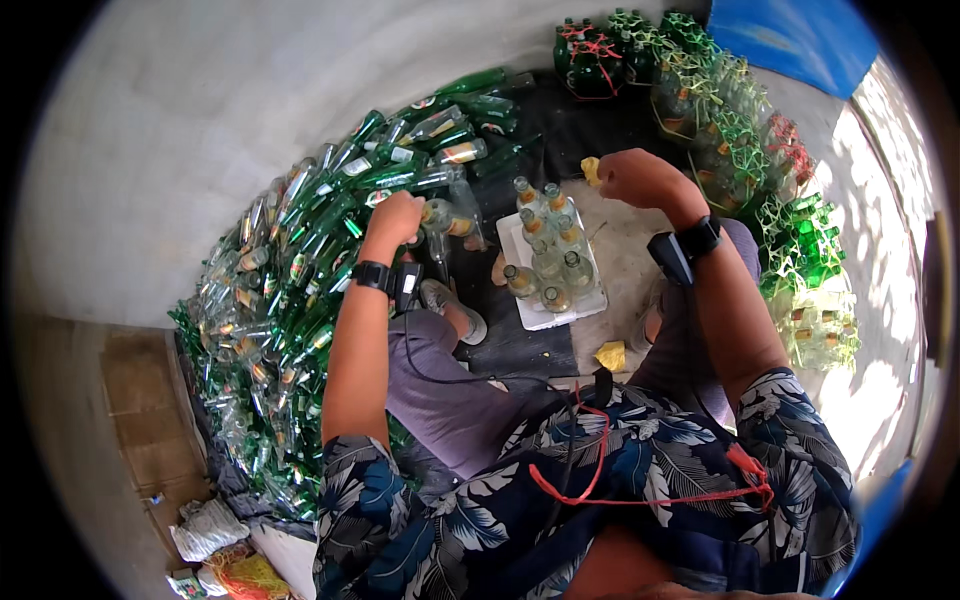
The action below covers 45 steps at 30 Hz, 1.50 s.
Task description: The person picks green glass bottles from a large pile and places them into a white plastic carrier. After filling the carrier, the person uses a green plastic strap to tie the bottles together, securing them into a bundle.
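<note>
My left hand (397, 217) is curled at the edge of the bottle heap, against a colourless glass bottle (459, 224) with a yellow label. Whether the fingers grip it is hidden. In my right hand (641, 178), a crumpled yellow scrap (591, 171) is pinched between the fingertips. Several colourless glass bottles (547, 259) stand upright in a group on a white tray or slab (551, 319) between my feet. Gold or yellow wrapping shows on some of their necks. Another yellow scrap (610, 355) lies on the floor near my right leg.
A large heap of green and colourless bottles (300, 277) lies to the left against the wall. Bundles of bottles tied with plastic string (731, 142) line the right side. A black sheet (525, 349) covers part of the floor. A cable (450, 380) runs across my lap.
</note>
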{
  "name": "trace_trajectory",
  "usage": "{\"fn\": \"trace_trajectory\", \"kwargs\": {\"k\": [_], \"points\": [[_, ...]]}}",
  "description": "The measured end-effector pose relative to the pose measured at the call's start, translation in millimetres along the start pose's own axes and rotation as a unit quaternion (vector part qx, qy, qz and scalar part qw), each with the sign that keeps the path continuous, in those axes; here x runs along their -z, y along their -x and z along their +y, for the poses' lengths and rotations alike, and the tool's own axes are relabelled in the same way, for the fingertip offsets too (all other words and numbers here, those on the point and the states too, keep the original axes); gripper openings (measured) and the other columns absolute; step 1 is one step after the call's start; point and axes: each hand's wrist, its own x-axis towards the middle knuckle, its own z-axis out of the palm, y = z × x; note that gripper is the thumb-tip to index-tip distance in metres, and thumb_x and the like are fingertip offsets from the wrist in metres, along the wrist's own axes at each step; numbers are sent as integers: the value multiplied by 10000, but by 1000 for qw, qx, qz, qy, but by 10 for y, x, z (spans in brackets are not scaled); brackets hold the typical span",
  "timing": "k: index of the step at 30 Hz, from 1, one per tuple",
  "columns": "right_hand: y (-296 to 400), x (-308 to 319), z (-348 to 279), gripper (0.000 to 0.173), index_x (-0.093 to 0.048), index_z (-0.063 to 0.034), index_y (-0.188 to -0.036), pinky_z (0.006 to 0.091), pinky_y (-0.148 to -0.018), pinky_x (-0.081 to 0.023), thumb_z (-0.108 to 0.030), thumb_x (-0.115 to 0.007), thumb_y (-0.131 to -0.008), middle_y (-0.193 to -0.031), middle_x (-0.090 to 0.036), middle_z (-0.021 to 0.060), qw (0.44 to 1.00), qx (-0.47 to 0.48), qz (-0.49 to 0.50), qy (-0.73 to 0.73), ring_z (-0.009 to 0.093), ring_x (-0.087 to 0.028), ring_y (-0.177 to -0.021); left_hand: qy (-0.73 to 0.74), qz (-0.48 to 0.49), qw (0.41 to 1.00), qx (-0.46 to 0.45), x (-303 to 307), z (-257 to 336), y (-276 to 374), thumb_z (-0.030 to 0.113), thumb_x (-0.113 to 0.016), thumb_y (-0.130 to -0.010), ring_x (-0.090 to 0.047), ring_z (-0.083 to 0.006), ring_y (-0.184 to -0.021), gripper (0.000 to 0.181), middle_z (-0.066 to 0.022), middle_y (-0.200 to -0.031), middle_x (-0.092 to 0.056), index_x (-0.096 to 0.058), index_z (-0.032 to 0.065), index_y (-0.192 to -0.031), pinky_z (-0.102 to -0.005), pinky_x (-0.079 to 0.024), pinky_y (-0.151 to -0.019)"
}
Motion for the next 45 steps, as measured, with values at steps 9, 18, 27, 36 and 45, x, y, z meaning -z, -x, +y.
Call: {"fn": "trace_trajectory", "kwargs": {"k": [9,18,27,36,45], "points": [[-153,-82,-27,295,-682,-11,-1066,408,-801,-535,-200,-697,-841,-956,-715,181,999,-4,-25,-24,347,-689,-906,88,9,996,-5,-415,545,-218,308,-505,-967,-691,-371,-687,422,-192,-653,-666,-702,-13,-777,-494,-527,-734],[-215,-202,-9,278,-665,-17,-1020,418,-786,-520,-209,-705,-821,-938,-698,174,999,18,-30,-35,365,-671,-895,64,-82,994,-19,-494,918,-96,303,-543,-978,-690,-422,-904,391,-248,-943,-711,-731,-38,-942,-499,-541,-815],[-192,-195,-35,298,-675,-7,-1042,423,-802,-525,-201,-713,-820,-945,-706,188,999,12,-38,-25,370,-681,-913,75,-100,991,-42,-668,1031,-82,295,-565,-955,-680,-437,-944,374,-266,-991,-702,-727,-42,-976,-508,-540,-841],[-167,-168,-53,291,-663,21,-1057,387,-813,-541,-165,-709,-838,-949,-718,177,998,2,-49,-27,317,-705,-899,82,-91,991,-59,-928,1082,-102,284,-591,-929,-688,-420,-924,354,-259,-954,-706,-732,-41,-920,-493,-544,-824],[-142,-159,-52,286,-670,14,-1052,397,-820,-542,-167,-716,-835,-959,-720,180,999,5,-45,-18,334,-702,-910,72,-120,987,-79,-755,1161,-82,293,-605,-915,-694,-381,-975,341,-228,-1019,-718,-744,-14,-966,-469,-547,-856]]}}
